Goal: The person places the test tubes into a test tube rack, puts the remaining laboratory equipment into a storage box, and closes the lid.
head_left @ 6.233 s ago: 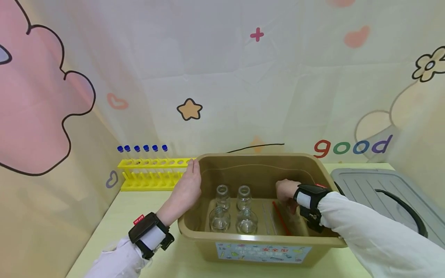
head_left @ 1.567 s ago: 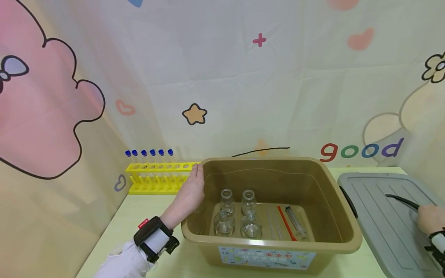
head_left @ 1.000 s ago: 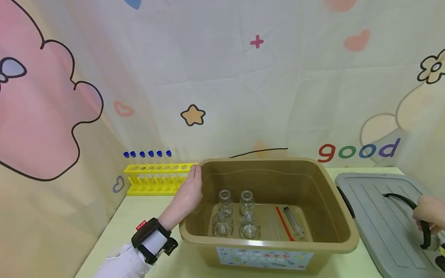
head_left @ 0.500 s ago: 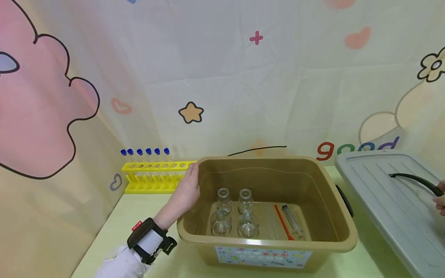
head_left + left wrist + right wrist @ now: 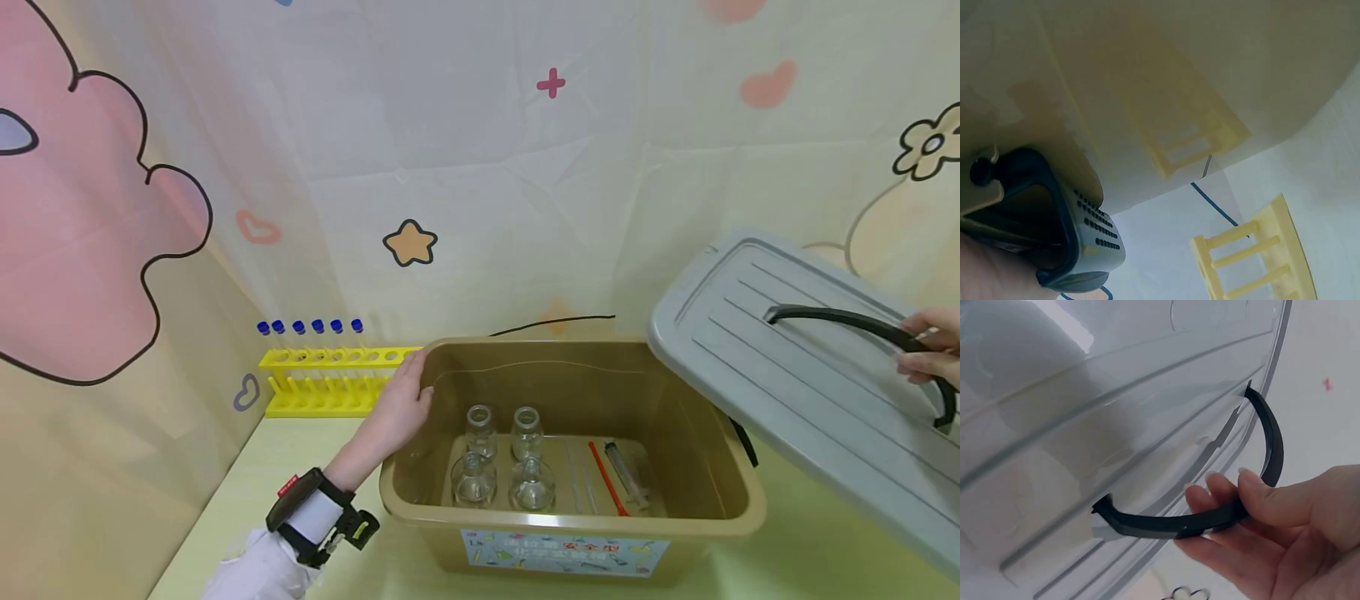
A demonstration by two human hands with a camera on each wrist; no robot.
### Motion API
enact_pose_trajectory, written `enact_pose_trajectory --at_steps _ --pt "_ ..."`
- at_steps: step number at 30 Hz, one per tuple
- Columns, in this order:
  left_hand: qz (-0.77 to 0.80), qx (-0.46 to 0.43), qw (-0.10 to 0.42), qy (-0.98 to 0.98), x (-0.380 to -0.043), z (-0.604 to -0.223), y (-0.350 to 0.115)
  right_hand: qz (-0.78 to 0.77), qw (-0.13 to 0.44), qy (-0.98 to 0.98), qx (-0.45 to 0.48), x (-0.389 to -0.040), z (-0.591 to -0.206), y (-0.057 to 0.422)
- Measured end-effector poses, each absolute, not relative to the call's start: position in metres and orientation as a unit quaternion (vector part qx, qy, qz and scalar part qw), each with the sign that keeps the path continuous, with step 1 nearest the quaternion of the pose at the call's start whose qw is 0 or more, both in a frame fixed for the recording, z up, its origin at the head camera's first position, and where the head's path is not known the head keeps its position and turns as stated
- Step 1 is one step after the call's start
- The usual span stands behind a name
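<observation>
My right hand (image 5: 930, 346) curls its fingers round the black handle (image 5: 1179, 524) of a grey ridged lid (image 5: 817, 392), with the thumb over the handle in the right wrist view. Tilted, the lid hangs over the right end of a brown plastic bin (image 5: 570, 527), overlapping its back right corner in the head view. My left hand (image 5: 397, 408) rests with straight fingers along the bin's left rim. Inside the bin stand several clear glass bottles (image 5: 532, 487); beside them lie thin clear rods (image 5: 581, 477), a red stick (image 5: 607, 479) and a syringe (image 5: 626, 475).
Behind the left hand, a yellow test tube rack (image 5: 322, 408) holds several tubes with blue caps (image 5: 318, 326). The pale green table (image 5: 300, 446) carries the bin and rack. A printed cloth backdrop (image 5: 480, 167) closes off the back. The bin has a black side handle (image 5: 744, 442).
Earlier the right hand came out of the bin and took the lid's handle. The lid has since risen from the table and swung left over the bin's right end. The left hand stays at the rim.
</observation>
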State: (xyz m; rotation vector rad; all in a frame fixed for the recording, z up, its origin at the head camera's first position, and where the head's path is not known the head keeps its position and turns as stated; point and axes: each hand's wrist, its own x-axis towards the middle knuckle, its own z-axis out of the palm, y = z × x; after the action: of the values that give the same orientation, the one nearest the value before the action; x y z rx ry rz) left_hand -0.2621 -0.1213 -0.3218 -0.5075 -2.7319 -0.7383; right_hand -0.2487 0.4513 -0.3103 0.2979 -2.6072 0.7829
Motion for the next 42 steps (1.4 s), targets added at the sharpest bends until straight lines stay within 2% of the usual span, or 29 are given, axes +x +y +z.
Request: enact_pose_trajectory --at_steps 1,3,7,11,14,26,29,33,36,42 --pt "-0.269 -0.182 0.138 -0.936 -0.263 -0.322 -0.122 0.243 0.201 -0.943 0.109 -0.242 -0.293 0.426" --pt "-0.309 -0.194 0.135 -0.921 -0.263 -0.320 -0.124 0.194 0.195 -0.954 0.118 -0.249 -0.285 0.411" --pt "-0.360 -0.173 0.105 -0.911 -0.260 -0.306 -0.126 0.105 0.149 -0.975 0.126 -0.241 -0.249 0.354" --pt "-0.368 -0.138 0.089 -0.915 -0.255 -0.291 -0.132 0.085 0.138 -0.973 0.164 -0.218 -0.208 0.283" --pt "-0.389 -0.137 0.087 -0.907 -0.252 -0.284 -0.137 0.087 0.140 -0.966 0.199 -0.211 -0.194 0.247" --pt "-0.449 -0.123 0.064 -0.883 -0.230 -0.273 -0.146 0.109 0.118 -0.940 0.302 -0.216 -0.196 0.174" --pt "-0.456 -0.130 0.062 -0.878 -0.239 -0.288 -0.156 0.104 0.107 -0.938 0.312 -0.217 -0.200 0.162" --pt "-0.464 -0.141 0.071 -0.871 -0.276 -0.336 -0.179 0.092 0.096 -0.940 0.313 -0.219 -0.205 0.148" --pt "-0.470 -0.149 0.062 -0.868 -0.284 -0.350 -0.186 0.085 0.092 -0.940 0.318 -0.220 -0.210 0.141" --pt "-0.473 -0.128 0.049 -0.870 -0.271 -0.338 -0.180 0.089 0.078 -0.937 0.328 -0.226 -0.218 0.134"
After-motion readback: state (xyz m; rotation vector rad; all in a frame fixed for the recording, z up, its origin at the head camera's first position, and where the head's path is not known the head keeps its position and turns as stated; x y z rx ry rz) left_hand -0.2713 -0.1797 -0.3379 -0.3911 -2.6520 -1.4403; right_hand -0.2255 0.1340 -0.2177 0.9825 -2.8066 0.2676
